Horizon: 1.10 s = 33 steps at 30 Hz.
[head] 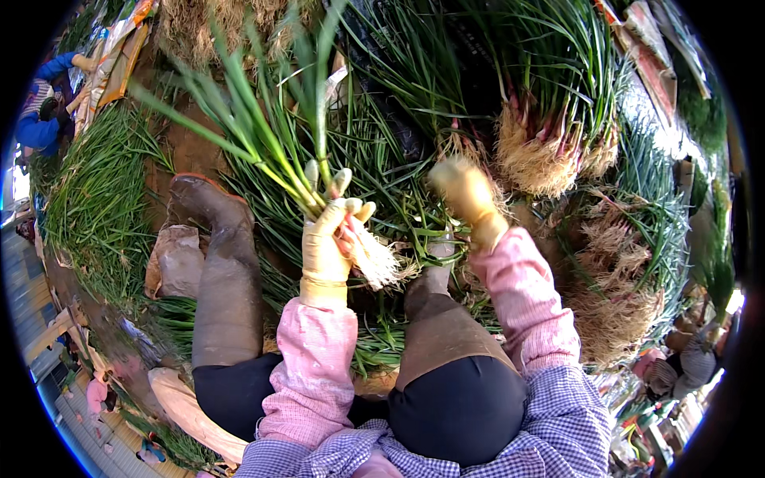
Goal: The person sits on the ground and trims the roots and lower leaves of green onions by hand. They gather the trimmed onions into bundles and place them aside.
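My left hand (327,233), in a pale yellow glove, grips a small bunch of scallion-like plants (281,161) by the lower stems. Their green leaves fan out up and to the left; the pinkish bulb ends and whitish roots (376,257) hang out on the right side of the hand. My right hand (469,197), also gloved, is blurred over the ground in front of my right boot. Whether its fingers hold anything is not clear. Just beyond it lie rooted plants (457,143), and loose green leaves (436,230) are scattered below.
A large upright bundle (538,149) with matted roots stands front right. More rooted plants (615,269) are piled at the right, and a leaf heap (95,221) lies left. My muddy boots (227,287) flank the work spot. Another person's blue sleeve (39,128) shows at far left.
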### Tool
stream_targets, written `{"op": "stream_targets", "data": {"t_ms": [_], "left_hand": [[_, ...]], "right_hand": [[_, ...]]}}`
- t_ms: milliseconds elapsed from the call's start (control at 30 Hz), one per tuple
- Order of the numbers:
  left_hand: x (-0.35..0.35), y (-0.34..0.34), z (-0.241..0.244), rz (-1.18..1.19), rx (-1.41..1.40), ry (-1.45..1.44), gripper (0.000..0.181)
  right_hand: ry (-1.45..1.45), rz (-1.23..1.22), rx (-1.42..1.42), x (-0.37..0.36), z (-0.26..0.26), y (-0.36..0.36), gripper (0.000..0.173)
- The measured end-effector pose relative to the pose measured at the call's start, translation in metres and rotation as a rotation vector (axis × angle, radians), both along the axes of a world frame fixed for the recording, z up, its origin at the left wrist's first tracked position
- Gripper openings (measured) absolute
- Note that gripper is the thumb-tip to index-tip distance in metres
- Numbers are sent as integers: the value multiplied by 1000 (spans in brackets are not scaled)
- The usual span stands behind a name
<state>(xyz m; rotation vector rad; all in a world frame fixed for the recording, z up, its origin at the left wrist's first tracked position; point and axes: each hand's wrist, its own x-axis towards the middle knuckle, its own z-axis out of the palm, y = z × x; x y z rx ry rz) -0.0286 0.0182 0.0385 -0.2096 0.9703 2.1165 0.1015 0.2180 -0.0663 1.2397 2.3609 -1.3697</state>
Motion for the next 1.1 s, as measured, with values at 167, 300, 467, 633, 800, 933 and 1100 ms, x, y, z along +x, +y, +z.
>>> {"op": "stream_targets", "data": {"t_ms": [167,300,467,633,800,933,1100], "left_hand": [[18,-5,-48,-208,176,-304,36],[12,1,-11,-115,10,-212,36],[12,2,-8,-234,23,-68,46],[10,-3,-2,-194,-81,-46,53],[23,4,-18,-194,51,-291,42],[4,-9,-20,-115,40,-237,27],[-24,-29,-19,-36,285,-95,29]], "right_hand": [[-240,-121,143,1,-9,82,29],[168,-100,353,-21,36,24,18],[38,693,-110,-8,48,-46,29],[181,-114,227,-29,11,1,29],[-141,-62,604,-41,-12,61,20],[172,-241,98,-34,-5,40,21],[-125,-86,590,-47,-4,40,40]]}}
